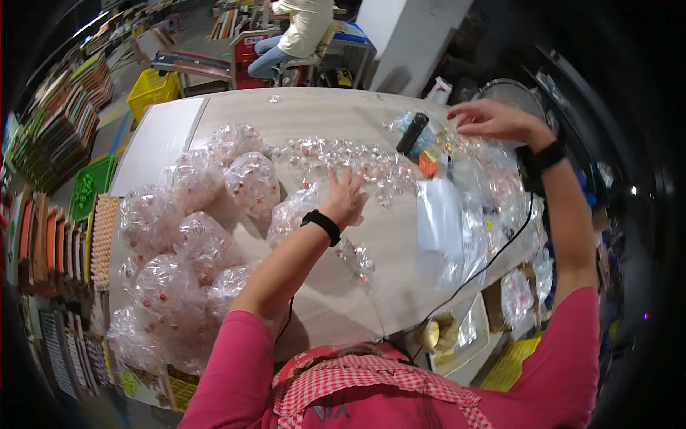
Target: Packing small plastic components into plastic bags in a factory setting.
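My left hand [346, 196] is over the middle of the table with its fingers spread. It lies at the near edge of a loose heap of small clear-wrapped pieces [321, 151] and beside a filled clear plastic bag [291, 216]; whether it touches the bag is hard to tell. My right hand [491, 119] is raised at the far right of the table, fingers stretched out and nothing seen in them. Below and left of it are a black cylinder [412, 134], a light blue bundle [400, 123] and a small orange thing [428, 164].
Several filled clear bags [168, 282] are piled on the left of the table [336, 307]. Flat plastic bags [439, 222] lie on the right, crossed by a black cable [479, 275]. A yellow crate [152, 91] stands beyond the table, and a seated person [304, 32] is farther back.
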Tool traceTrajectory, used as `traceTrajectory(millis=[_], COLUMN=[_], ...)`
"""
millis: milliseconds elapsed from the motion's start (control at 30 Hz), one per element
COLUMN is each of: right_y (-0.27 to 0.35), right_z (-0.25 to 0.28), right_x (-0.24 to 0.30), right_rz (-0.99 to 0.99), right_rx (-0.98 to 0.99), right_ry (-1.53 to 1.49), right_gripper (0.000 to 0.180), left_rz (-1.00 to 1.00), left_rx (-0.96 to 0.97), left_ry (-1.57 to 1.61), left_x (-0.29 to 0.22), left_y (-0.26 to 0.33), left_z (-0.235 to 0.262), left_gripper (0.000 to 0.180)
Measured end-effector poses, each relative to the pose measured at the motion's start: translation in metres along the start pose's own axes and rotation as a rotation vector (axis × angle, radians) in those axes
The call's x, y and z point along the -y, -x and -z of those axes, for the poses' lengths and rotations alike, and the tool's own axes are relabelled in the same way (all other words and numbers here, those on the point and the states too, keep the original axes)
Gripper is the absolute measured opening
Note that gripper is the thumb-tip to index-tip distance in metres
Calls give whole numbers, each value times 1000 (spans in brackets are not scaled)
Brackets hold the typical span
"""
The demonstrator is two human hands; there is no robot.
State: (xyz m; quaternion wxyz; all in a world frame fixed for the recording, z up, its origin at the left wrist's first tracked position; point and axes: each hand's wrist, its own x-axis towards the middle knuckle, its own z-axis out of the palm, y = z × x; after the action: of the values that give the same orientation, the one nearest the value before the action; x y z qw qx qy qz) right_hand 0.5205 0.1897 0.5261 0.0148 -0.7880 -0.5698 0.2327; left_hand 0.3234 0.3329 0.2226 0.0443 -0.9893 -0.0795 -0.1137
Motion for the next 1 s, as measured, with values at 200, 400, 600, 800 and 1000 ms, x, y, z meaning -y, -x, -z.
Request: traceTrajectory(millis=[200,400,600,800,1000], right_y=[-105,-195,-261,-317,-315], right_z=[-57,-145,-224,-330,-361], right_x=[-115,-257,-320,-373,-301], right_rz=[-5,-116,-197,-443,-155], right_rx=[32,-130,-284,-523,-403], right_ry=[50,-274,-196,-278,-121], right_gripper=[53,63,68,61,64], left_rz=[212,188,232,701,810], left_rx=[271,996,899,216,183], left_ry=[166,-2,455,418,396], left_x=[37,91,181,240,270], left_y=[65,44,-46,-138,-116], left_z=[-100,-68,-80,-171,-279], left_gripper=[56,53,40,63,68])
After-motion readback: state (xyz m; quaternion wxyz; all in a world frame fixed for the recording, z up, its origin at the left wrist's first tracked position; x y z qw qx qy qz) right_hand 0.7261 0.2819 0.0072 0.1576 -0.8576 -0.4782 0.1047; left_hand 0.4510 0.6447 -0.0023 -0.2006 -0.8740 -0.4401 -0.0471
